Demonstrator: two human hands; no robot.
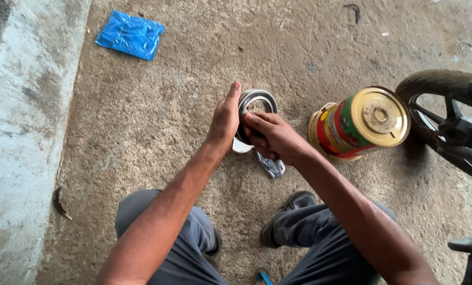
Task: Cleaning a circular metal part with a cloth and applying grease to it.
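Your left hand (224, 122) cups the round black-and-silver metal ring (256, 103) upright from its left edge, while your right hand (272, 138) fingers press closed against its lower face, above the concrete floor (141, 116).

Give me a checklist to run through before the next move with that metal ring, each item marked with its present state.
1. Left hand on the metal ring, gripping its left edge: ok.
2. Right hand on the ring, fingers across its lower front: ok.
3. Ring lifted off the concrete floor: cannot tell.
4. Tin can apart from both hands, lying to the right: ok.
5. Motorcycle wheel away from the hands: ok.
6. Ring's inner surface undamaged: cannot tell, fingers hide it.
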